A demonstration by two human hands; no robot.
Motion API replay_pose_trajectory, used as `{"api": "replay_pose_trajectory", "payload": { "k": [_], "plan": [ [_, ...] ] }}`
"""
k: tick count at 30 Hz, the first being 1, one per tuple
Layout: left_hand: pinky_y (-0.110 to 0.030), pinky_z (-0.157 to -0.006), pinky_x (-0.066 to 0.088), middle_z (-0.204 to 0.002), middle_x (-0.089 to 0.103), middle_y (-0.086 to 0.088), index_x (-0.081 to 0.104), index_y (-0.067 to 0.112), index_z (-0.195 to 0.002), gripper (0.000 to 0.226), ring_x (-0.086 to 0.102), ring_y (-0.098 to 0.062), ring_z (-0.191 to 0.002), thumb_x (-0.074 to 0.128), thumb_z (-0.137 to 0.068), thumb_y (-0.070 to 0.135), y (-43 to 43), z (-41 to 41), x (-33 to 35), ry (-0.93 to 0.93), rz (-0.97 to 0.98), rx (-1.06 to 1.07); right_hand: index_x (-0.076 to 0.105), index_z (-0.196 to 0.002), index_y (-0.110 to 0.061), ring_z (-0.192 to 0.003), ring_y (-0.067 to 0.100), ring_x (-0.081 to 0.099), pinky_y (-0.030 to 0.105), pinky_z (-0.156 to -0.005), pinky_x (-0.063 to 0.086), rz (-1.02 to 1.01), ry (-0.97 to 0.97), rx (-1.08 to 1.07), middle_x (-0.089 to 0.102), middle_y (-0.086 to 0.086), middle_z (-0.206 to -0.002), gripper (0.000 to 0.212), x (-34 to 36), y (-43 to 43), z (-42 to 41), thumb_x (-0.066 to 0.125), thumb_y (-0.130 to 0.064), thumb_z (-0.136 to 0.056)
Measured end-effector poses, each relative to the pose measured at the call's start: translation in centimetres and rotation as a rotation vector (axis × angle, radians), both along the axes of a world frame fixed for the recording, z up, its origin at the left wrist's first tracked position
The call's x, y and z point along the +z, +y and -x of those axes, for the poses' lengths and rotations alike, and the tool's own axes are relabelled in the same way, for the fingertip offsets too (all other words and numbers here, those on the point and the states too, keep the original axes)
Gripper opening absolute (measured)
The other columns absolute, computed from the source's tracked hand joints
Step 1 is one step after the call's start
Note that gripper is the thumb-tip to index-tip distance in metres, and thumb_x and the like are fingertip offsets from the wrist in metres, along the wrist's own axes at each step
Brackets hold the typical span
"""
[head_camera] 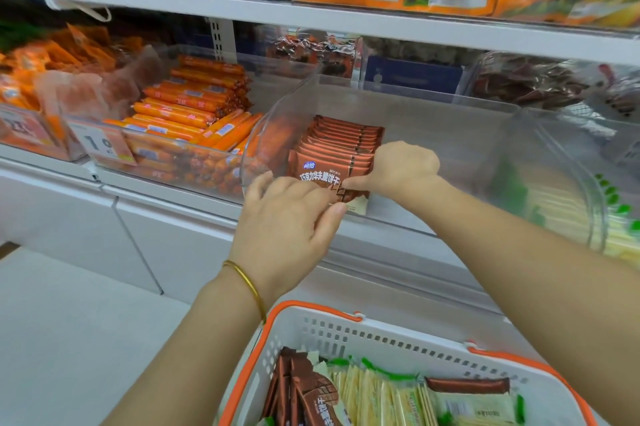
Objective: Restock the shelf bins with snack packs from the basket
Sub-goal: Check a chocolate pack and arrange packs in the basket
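Mid-frame, your right hand (401, 166) reaches into the clear bin (433, 96), fingers curled at the right edge of the row of brown snack packs (343, 138), thumb on the front pack (318, 176). Your left hand (287, 218), fingers nearly straight, touches that pack's lower edge. At the bottom of the frame sits the white basket (381, 325) with brown packs (304, 387) and green packs (381, 394). Orange sausages (194, 103) fill the bin at left.

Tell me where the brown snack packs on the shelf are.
Head view, centre: the brown packs stand at the clear bin's left end, just right of the orange sausages.
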State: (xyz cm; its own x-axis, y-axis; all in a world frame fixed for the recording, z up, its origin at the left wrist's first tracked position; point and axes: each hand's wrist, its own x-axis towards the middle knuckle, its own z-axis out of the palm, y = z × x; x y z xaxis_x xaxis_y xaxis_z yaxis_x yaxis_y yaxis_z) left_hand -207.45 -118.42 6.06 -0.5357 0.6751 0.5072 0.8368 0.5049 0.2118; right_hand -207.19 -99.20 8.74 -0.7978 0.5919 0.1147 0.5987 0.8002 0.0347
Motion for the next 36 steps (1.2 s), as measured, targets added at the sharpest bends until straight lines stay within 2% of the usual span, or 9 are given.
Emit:
{"api": "replay_pose_trajectory", "payload": {
  "k": [4, 9, 12, 15, 19, 23, 29, 32, 36],
  "plan": [
    [-0.039, -0.094, 0.033, -0.107, 0.065, 0.006, 0.067, 0.02, -0.104, 0.033, 0.057, -0.024, -0.103, 0.043, -0.088, 0.036, -1.2, -1.6, 1.2, 0.126, -0.116, -0.033, 0.054, -0.087, -0.017, -0.082, 0.024, 0.06, 0.027, -0.059, 0.034, 0.064, 0.325, -0.003, 0.061, -0.001, -0.081, 0.055, 4.0, -2.3, -4.2, 0.054, -0.071, -0.079],
    [-0.036, -0.06, 0.048, -0.08, 0.065, 0.003, 0.067, 0.018, -0.089, 0.031, 0.058, -0.025, -0.077, 0.038, -0.085, 0.029, -4.0, -4.7, 0.3, 0.083, -0.04, -0.012, 0.053, -0.076, -0.022, -0.071, 0.019, 0.058, 0.036, -0.065, 0.048, 0.386, 0.686, 0.187, 0.057, -0.007, -0.068, 0.027, 1.7, -7.7, -13.7, 0.062, -0.047, -0.083],
    [-0.033, -0.074, 0.049, -0.1, 0.063, 0.007, 0.063, 0.025, -0.103, 0.038, 0.056, -0.018, -0.099, 0.028, -0.091, 0.035, -4.6, -5.8, -1.9, -0.09, 0.387, -0.003, 0.053, -0.08, -0.024, -0.078, 0.022, 0.063, 0.036, -0.071, 0.051, 0.531, 0.206, 0.177, 0.063, -0.004, -0.078, 0.022, -6.8, -9.1, -13.9, 0.058, -0.043, -0.087],
    [-0.031, -0.089, 0.044, -0.123, 0.055, 0.007, 0.053, 0.029, -0.123, 0.032, 0.046, -0.015, -0.116, 0.034, -0.098, 0.035, -4.8, -5.8, -4.0, -0.243, 0.628, -0.002, 0.05, -0.115, -0.016, -0.1, 0.025, 0.058, 0.035, -0.08, 0.048, 0.665, -0.219, 0.148, 0.06, 0.006, -0.109, 0.04, -16.6, -10.2, -12.8, 0.057, -0.046, -0.09],
    [-0.033, -0.094, 0.042, -0.131, 0.051, 0.001, 0.049, 0.026, -0.129, 0.035, 0.044, -0.021, -0.121, 0.035, -0.099, 0.037, -3.5, -5.2, -5.0, -0.322, 0.757, -0.004, 0.02, -0.146, -0.011, -0.126, 0.029, 0.046, 0.038, -0.099, 0.043, 0.829, -0.397, 0.044, 0.043, 0.011, -0.141, 0.095, -23.3, -12.7, -13.2, 0.064, -0.061, -0.078],
    [-0.036, -0.095, 0.043, -0.131, 0.052, -0.001, 0.049, 0.022, -0.128, 0.035, 0.046, -0.023, -0.12, 0.034, -0.1, 0.035, -2.7, -4.6, -4.9, -0.334, 0.787, -0.012, 0.023, -0.138, -0.017, -0.104, 0.026, 0.059, 0.036, -0.081, 0.051, 0.73, -0.384, 0.048, 0.057, 0.008, -0.114, 0.083, -24.3, -13.7, -13.1, 0.07, -0.047, -0.077],
    [-0.034, -0.095, 0.044, -0.129, 0.053, -0.004, 0.046, 0.019, -0.13, 0.037, 0.05, -0.022, -0.117, 0.043, -0.097, 0.035, -2.4, -4.7, -4.9, -0.381, 0.787, -0.065, 0.027, -0.133, -0.02, -0.08, 0.015, 0.056, 0.03, -0.069, 0.052, 1.563, -0.078, -0.256, 0.052, 0.005, -0.101, 0.065, -19.3, -10.7, -13.8, 0.069, -0.026, -0.084],
    [-0.033, -0.099, 0.041, -0.133, 0.049, -0.005, 0.04, 0.013, -0.134, 0.062, 0.048, -0.02, -0.12, 0.061, -0.086, 0.045, -2.2, -5.6, -5.4, -0.59, 0.795, -0.139, 0.041, -0.131, -0.016, -0.076, 0.023, 0.06, 0.036, -0.069, 0.055, 1.977, 0.116, -0.398, 0.053, 0.014, -0.097, 0.058, -16.9, -9.6, -14.5, 0.069, -0.03, -0.081],
    [-0.034, -0.088, 0.045, -0.118, 0.056, -0.005, 0.044, 0.01, -0.123, 0.057, 0.054, -0.02, -0.107, 0.069, -0.081, 0.039, -1.5, -7.3, -5.7, -0.624, 0.648, -0.196, 0.062, -0.101, -0.014, -0.073, 0.028, 0.063, 0.037, -0.075, 0.051, 2.258, 0.352, -0.395, 0.063, 0.017, -0.086, 0.04, -13.8, -9.3, -15.2, 0.07, -0.036, -0.069]
  ]
}}
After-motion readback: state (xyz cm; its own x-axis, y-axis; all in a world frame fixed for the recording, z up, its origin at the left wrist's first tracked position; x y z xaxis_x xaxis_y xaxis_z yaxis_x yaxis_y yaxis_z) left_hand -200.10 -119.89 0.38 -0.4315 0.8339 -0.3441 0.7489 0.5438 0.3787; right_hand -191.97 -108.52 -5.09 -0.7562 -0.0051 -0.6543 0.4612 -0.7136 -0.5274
